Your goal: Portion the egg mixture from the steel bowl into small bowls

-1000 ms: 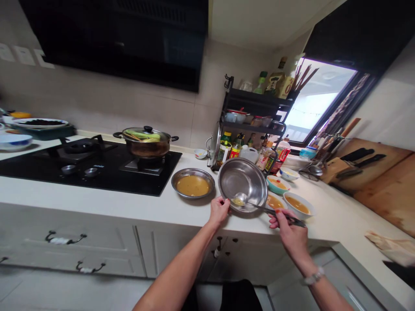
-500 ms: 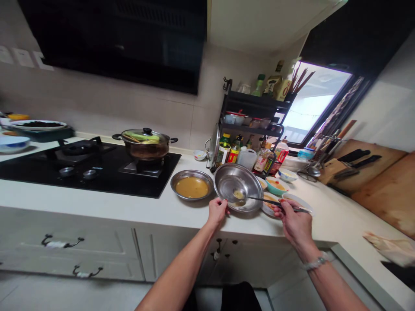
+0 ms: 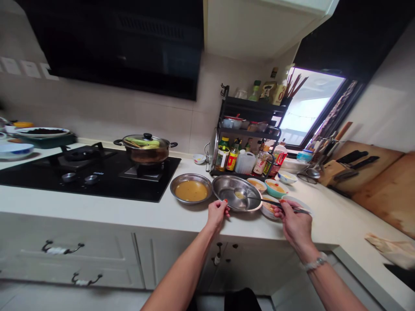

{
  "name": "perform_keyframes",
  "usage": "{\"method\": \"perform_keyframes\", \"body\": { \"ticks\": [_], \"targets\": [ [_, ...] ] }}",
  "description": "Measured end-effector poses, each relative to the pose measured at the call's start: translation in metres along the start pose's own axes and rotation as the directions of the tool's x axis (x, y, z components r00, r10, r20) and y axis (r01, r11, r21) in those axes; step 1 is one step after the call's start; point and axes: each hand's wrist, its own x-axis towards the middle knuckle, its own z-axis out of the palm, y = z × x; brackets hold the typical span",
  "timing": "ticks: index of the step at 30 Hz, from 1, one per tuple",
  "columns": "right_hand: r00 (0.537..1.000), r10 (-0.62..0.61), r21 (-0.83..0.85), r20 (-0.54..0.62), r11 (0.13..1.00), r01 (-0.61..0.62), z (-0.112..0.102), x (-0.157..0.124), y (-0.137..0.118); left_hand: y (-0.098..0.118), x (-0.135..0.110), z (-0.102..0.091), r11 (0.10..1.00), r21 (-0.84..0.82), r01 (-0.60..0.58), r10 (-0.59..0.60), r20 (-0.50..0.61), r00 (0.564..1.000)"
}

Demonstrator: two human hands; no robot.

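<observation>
My left hand [image 3: 218, 212] grips the near rim of a large steel bowl [image 3: 236, 193] that sits almost level on the white counter [image 3: 136, 206]. My right hand [image 3: 290, 219] is closed on the handle of a metal ladle [image 3: 256, 198]. The ladle's scoop rests inside the bowl with a little yellow liquid in it. Left of the bowl stands a steel dish of yellow liquid [image 3: 191, 191]. Several small bowls of the same liquid [image 3: 275, 186] crowd behind and under my right hand.
A lidded pot [image 3: 145, 148] sits on the black hob [image 3: 94, 170] to the left. A black rack of bottles [image 3: 248, 147] stands behind the bowls. Knives and wooden boards [image 3: 372, 172] lie at the right. Plates [image 3: 42, 131] are at the far left.
The steel bowl was tilted up steeply toward me and has come down nearly flat on the counter. The ladle stayed inside it, and both hands kept their grips.
</observation>
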Motion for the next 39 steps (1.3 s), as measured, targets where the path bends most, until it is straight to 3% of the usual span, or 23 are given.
{"method": "perform_keyframes", "body": {
  "ticks": [8, 14, 18, 21, 23, 25, 27, 30, 32, 33, 35, 37, 39],
  "targets": [
    [1.000, 0.003, 0.052, 0.020, 0.999, -0.004, 0.016, 0.003, -0.001, -0.002, 0.003, 0.000, 0.997, -0.003, -0.071, 0.071, -0.013, 0.997],
    [0.994, -0.019, 0.056, 0.111, 0.998, 0.013, 0.061, -0.004, 0.002, 0.003, -0.002, 0.003, 0.993, 0.004, -0.121, 0.121, -0.135, 0.983],
    [0.976, -0.030, 0.001, 0.216, 1.000, 0.031, 0.096, -0.016, 0.012, 0.006, -0.023, -0.003, 0.975, 0.132, -0.176, 0.192, -0.119, 0.974],
    [0.931, -0.079, -0.084, 0.356, 0.990, 0.116, 0.114, -0.026, 0.025, 0.014, -0.045, -0.016, 0.934, 0.263, -0.241, 0.271, -0.085, 0.959],
    [0.869, -0.128, -0.135, 0.477, 0.967, 0.216, 0.120, -0.034, 0.032, 0.024, -0.055, -0.028, 0.877, 0.384, -0.288, 0.341, -0.075, 0.937],
    [0.753, -0.201, -0.139, 0.626, 0.922, 0.362, 0.123, -0.041, 0.037, 0.037, -0.059, -0.041, 0.786, 0.514, -0.344, 0.434, -0.062, 0.899],
    [0.576, -0.302, -0.079, 0.760, 0.836, 0.543, 0.123, -0.047, 0.038, 0.052, -0.058, -0.052, 0.654, 0.628, -0.422, 0.549, -0.010, 0.836],
    [0.273, -0.401, 0.058, 0.874, 0.645, 0.762, 0.125, -0.054, 0.036, 0.071, -0.051, -0.064, 0.430, 0.735, -0.524, 0.655, 0.146, 0.741],
    [0.128, -0.371, 0.104, 0.920, 0.546, 0.831, 0.128, -0.058, 0.035, 0.080, -0.046, -0.069, 0.323, 0.769, -0.552, 0.659, 0.236, 0.714],
    [0.085, -0.338, 0.109, 0.937, 0.515, 0.850, 0.130, -0.060, 0.035, 0.083, -0.044, -0.071, 0.280, 0.781, -0.558, 0.651, 0.273, 0.708],
    [0.057, -0.293, 0.099, 0.954, 0.491, 0.866, 0.135, -0.065, 0.034, 0.088, -0.041, -0.075, 0.192, 0.804, -0.563, 0.632, 0.337, 0.698],
    [0.085, -0.299, 0.083, 0.950, 0.507, 0.858, 0.138, -0.070, 0.035, 0.091, -0.038, -0.081, 0.111, 0.821, -0.560, 0.617, 0.385, 0.686],
    [0.145, -0.343, 0.065, 0.928, 0.533, 0.844, 0.135, -0.075, 0.036, 0.094, -0.036, -0.089, 0.057, 0.833, -0.551, 0.624, 0.401, 0.671]
  ]
}}
